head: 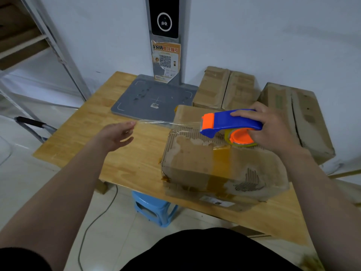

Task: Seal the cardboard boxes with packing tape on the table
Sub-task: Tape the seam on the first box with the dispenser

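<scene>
Head view: right hand point(273, 132) grasps tape dispenser point(230, 122) on centre box point(195, 165); clear tape point(156, 123) stretches to fingertips of relaxed left hand point(115, 135), centre-left.

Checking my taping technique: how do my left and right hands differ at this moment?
The left hand reaches out over the wooden table; the right hand is above the cardboard box. The left hand's fingers are nearly straight, with the end of the clear tape strip at their tips; the right hand's fingers curl round the blue and orange tape dispenser. Both are bare, and the stretched strip links them.
</scene>
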